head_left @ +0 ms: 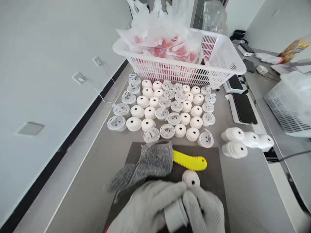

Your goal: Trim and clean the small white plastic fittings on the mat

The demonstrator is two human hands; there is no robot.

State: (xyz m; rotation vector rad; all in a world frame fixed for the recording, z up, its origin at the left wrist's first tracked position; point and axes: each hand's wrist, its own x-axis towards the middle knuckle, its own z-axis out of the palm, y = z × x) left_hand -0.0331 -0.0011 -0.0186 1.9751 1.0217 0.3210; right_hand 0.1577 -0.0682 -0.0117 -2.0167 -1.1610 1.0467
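Both my hands wear light grey knit gloves and meet at the bottom centre over a dark mat (213, 161). My left hand (148, 207) is curled, its fingers closed against a white round plastic part (173, 215). My right hand (206, 210) closes on the same part from the right. A second white disc with a dark centre hole (191, 179) sits just above my fingertips. A spare grey glove (148, 161) lies on the mat, partly over a yellow-handled utility knife (190, 161).
Several rows of white round caps (167, 106) cover the grey table (243, 200) beyond the mat. A white basket (223, 61) holds bagged red parts. Stacked white caps (243, 140) lie to the right, near two phones (244, 108) and another basket (286, 110).
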